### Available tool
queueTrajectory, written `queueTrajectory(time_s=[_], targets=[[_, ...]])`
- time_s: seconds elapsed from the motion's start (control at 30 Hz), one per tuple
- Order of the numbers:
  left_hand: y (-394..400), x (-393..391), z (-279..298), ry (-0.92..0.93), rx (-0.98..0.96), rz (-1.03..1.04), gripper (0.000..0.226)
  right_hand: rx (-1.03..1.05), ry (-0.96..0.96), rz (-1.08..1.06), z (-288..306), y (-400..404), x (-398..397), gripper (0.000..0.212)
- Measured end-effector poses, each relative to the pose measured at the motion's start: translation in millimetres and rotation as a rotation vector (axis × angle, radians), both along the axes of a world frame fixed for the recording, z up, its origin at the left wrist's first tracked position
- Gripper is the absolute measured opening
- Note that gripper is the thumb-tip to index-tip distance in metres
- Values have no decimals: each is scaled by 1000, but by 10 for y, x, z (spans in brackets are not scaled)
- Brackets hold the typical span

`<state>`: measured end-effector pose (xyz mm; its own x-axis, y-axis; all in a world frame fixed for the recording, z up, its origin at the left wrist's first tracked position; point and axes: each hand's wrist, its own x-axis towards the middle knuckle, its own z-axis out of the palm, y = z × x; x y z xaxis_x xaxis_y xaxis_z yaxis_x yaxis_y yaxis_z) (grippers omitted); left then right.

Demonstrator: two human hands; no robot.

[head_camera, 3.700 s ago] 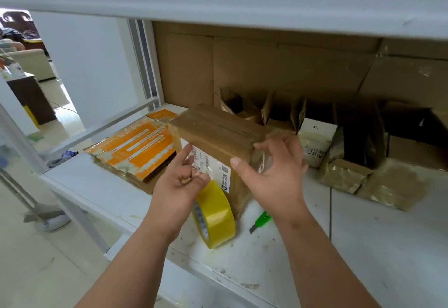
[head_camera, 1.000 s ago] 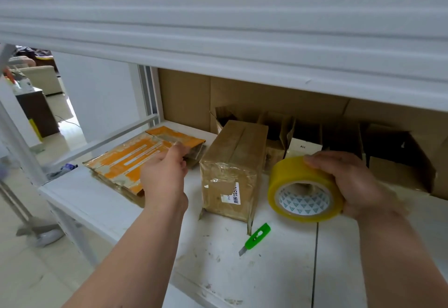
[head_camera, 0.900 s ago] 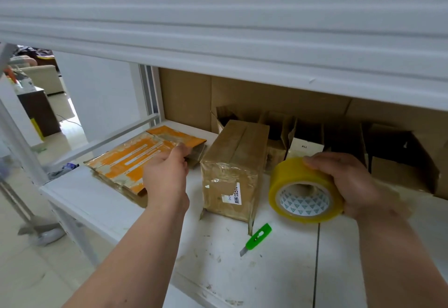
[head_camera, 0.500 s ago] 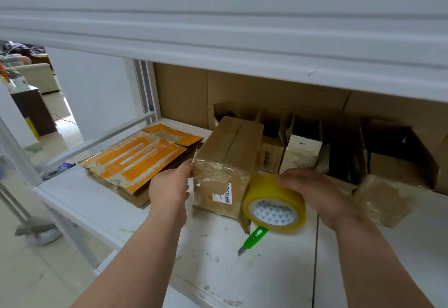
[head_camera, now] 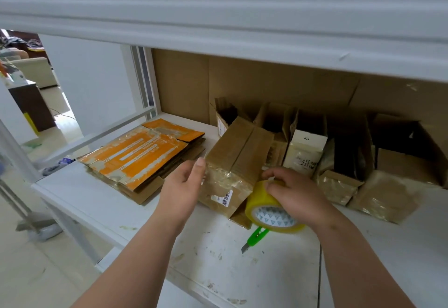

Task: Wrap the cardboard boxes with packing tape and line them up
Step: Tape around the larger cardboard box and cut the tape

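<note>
1. The cardboard box [head_camera: 232, 162] lies on the white shelf [head_camera: 242, 259], near face already glossy with tape.
2. Our left hand [head_camera: 186, 186] sits open against its left edge, fingers straight.
3. Our right hand's [head_camera: 293, 193] grip is curled round the tape roll [head_camera: 271, 213], just beside the box's right corner.
4. We judge the box light and stiff, slick where taped; bare cardboard edges give the best hold.
5. A green cutter [head_camera: 254, 237] lies below the roll.

green box cutter [head_camera: 255, 236] on white shelf [head_camera: 101, 201], flattened orange cartons [head_camera: 135, 157], cream sofa [head_camera: 36, 71]
</note>
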<state>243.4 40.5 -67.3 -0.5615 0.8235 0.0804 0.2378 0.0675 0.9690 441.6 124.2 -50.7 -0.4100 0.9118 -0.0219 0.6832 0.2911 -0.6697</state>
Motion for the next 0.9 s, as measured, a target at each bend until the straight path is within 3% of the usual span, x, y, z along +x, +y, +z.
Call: queueTrajectory(time_s=[0.13, 0.23, 0.33, 0.5, 0.6, 0.77, 0.9], targets=[[75, -77, -24, 286, -48, 55, 48, 66, -182, 37, 95, -53, -78, 23], [184, -160, 0, 422, -100, 96, 56, 43, -190, 6, 97, -116, -154, 21], [247, -219, 68, 264, -134, 116, 72, 111, -161, -44, 45, -177, -235, 23], [288, -274, 130, -89, -157, 119, 33, 107, -217, -160, 57, -226, -387, 54], [296, -295, 78, -176, -154, 134, 28, 62, -270, -199, 48, -160, -473, 60], [278, -370, 52, -263, -166, 132, 23, -137, -182, -201, 100, -29, -505, 53], [248, -423, -86, -277, -239, 115, 21, -115, -189, -193, 77, -22, -507, 43]])
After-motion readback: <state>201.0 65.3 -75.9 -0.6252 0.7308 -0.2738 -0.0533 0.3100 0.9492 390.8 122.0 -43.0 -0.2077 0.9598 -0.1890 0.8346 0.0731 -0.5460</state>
